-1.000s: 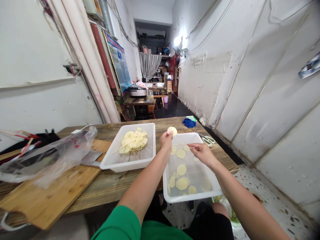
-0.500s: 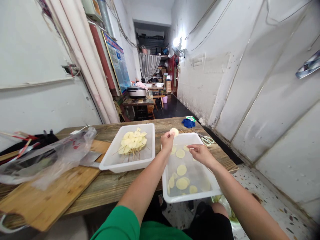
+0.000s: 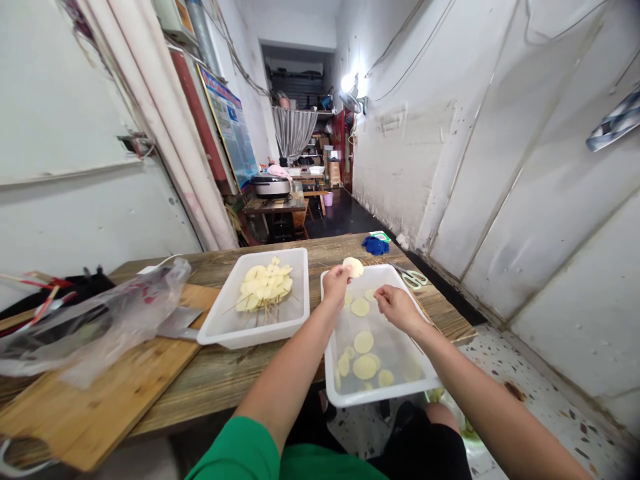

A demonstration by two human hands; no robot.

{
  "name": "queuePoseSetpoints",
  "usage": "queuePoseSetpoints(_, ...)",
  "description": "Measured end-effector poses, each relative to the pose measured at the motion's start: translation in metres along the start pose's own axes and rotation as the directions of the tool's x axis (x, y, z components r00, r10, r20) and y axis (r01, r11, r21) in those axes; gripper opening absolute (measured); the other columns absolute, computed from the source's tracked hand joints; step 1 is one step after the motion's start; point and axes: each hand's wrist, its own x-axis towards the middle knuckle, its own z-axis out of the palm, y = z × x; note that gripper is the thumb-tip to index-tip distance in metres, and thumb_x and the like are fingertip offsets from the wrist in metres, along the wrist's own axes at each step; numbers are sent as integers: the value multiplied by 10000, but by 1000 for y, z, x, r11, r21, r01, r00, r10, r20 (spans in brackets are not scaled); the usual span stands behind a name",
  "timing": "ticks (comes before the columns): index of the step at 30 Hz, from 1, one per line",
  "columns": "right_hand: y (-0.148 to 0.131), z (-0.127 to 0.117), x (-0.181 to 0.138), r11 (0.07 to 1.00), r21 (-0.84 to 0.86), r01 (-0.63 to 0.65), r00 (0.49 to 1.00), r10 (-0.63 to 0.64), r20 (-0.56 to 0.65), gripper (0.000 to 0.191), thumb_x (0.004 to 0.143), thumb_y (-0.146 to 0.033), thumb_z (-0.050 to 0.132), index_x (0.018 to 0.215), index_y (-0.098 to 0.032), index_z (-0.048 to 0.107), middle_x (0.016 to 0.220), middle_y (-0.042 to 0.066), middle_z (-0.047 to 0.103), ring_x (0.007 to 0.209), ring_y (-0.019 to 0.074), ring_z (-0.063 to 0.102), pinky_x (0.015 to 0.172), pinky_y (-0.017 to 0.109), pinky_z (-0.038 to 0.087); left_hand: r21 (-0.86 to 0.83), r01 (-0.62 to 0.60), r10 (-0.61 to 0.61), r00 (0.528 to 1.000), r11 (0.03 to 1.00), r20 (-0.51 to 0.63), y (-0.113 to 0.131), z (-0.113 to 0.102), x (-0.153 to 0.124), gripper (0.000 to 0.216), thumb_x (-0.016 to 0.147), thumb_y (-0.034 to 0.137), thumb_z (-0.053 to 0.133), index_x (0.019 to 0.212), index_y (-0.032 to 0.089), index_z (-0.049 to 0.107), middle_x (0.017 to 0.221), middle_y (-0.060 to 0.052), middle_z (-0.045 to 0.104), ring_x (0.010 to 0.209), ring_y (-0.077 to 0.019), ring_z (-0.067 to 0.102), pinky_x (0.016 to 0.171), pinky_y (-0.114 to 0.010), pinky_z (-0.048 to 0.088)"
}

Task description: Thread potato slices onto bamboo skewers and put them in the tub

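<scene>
My left hand [image 3: 336, 283] is raised over the far end of a white tray [image 3: 380, 397] and pinches a round potato slice [image 3: 353, 267] between its fingertips. My right hand [image 3: 397, 307] hovers just to the right of it above the same tray, fingers pinched together; what they hold is too thin to make out. The tray holds water and several loose potato slices [image 3: 364, 367] and overhangs the table's near edge. A second white tray [image 3: 250, 337] to the left holds a pile of potato slices on thin skewers [image 3: 265, 283].
A wooden cutting board [image 3: 100, 393] lies on the left of the wooden table [image 3: 240, 380], with a cleaver [image 3: 175, 323] and a crumpled plastic bag [image 3: 90, 320] on it. Scissors [image 3: 414, 279] and a blue cloth [image 3: 376, 245] lie at the far right. A white wall runs close on the right.
My left hand has carried the potato slice a little to the right, closer to my right hand. The right hand has barely moved, and the view has shifted slightly.
</scene>
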Motion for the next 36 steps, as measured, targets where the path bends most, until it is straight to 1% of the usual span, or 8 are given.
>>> queuePoseSetpoints(4, 3, -1, 0, 999, 32, -7, 999, 5, 48, 143, 805, -190, 422, 758, -192, 557, 594, -3, 639, 514, 128, 528, 555, 223, 351, -228, 231, -212, 972, 946, 105, 5, -1, 1, 179, 648, 236, 725, 684, 112, 602, 572, -12, 562, 497, -61, 468, 479, -181, 337)
queuePoseSetpoints(6, 6, 0, 1, 999, 48, -7, 998, 4, 63, 147, 784, -165, 411, 765, -193, 554, 600, -3, 641, 543, 134, 541, 572, 223, 362, -290, 285, -253, 957, 914, 144, 6, -2, 2, 183, 659, 222, 727, 682, 107, 586, 567, -19, 559, 490, -61, 468, 459, -176, 326)
queuePoseSetpoints(10, 8, 1, 2, 995, 100, -1, 997, -7, 73, 155, 776, -175, 396, 773, -193, 550, 625, 1, 636, 575, 138, 545, 583, 224, 371, -355, 330, -307, 944, 875, 120, 8, -2, 4, 153, 702, 181, 695, 694, 113, 558, 583, -33, 572, 473, -59, 459, 433, -167, 309)
queuePoseSetpoints(16, 6, 0, 2, 992, 122, 23, 997, -31, 65, 154, 780, -203, 385, 747, -195, 535, 644, 1, 608, 576, 134, 520, 579, 227, 367, -364, 345, -324, 939, 865, 119, 9, -2, 4, 155, 730, 134, 673, 673, 108, 531, 554, -19, 528, 448, -40, 419, 415, -146, 291)
queuePoseSetpoints(21, 7, -1, 3, 991, 132, 19, 997, -29, 70, 161, 773, -195, 390, 768, -189, 551, 638, -2, 599, 598, 137, 526, 608, 232, 380, -410, 478, -456, 876, 776, 158, 13, -3, 5, 102, 760, 88, 616, 709, 114, 532, 588, -29, 539, 458, -43, 416, 403, -142, 290)
queuePoseSetpoints(28, 12, 4, 5, 985, 173, 26, 997, -40, 74, 164, 779, -217, 391, 750, -191, 550, 623, -3, 584, 604, 142, 532, 606, 235, 382, -457, 513, -503, 850, 726, 154, 16, -3, 5, 113, 773, 58, 593, 706, 117, 524, 603, -18, 516, 474, -44, 406, 404, -140, 288)
queuePoseSetpoints(32, 14, 7, 4, 983, 180, 31, 998, -42, 57, 170, 781, -236, 391, 738, -185, 548, 626, 1, 580, 599, 142, 521, 606, 243, 377, -428, 542, -510, 837, 723, 199, 18, -3, 3, 113, 810, 51, 546, 716, 109, 521, 596, -16, 496, 457, -35, 372, 394, -131, 270)
queuePoseSetpoints(36, 15, 9, 7, 981, 194, 22, 999, -30, 38, 170, 776, -242, 392, 736, -183, 546, 626, -1, 580, 586, 135, 508, 599, 242, 376, -362, 605, -531, 796, 709, 290, 19, -2, -1, 102, 830, 53, 520, 739, 96, 537, 600, -22, 501, 450, -34, 377, 391, -130, 265)
